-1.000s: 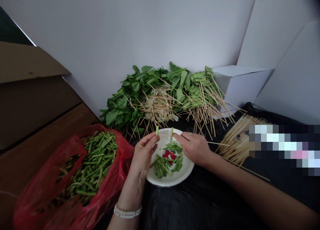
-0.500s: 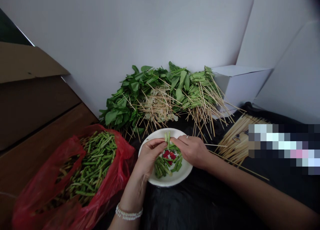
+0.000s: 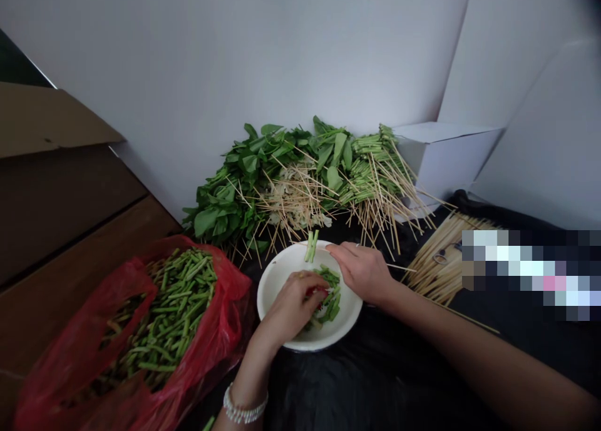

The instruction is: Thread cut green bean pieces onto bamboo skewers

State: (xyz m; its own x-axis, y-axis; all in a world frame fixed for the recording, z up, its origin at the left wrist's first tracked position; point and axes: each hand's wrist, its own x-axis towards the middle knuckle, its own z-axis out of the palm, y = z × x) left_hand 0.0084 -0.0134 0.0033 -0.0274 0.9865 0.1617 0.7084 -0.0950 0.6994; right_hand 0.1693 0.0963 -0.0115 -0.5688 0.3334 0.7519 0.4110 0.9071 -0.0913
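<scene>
My left hand (image 3: 293,306) lies inside a white plate (image 3: 277,274), fingers curled over a heap of cut green stem pieces (image 3: 330,303). Whether those fingers grip a piece is hidden. Something red (image 3: 310,291) shows at the fingertips, mostly covered. My right hand (image 3: 361,271) rests over the plate's far rim, pinching a thin bamboo skewer (image 3: 401,268). Two green stem pieces (image 3: 310,246) stand close together above the rim, apparently threaded on that skewer.
A red plastic bag (image 3: 225,281) full of cut green stems lies to the left. Behind the plate, skewered leafy greens (image 3: 244,199) pile against a white wall. Loose bamboo skewers (image 3: 436,259) and a white box (image 3: 446,159) sit right, on black plastic sheeting (image 3: 375,381).
My left hand has moved down from the rim into the stem pieces. The two stem pieces have drawn close together at the skewer's end. My right hand has barely moved.
</scene>
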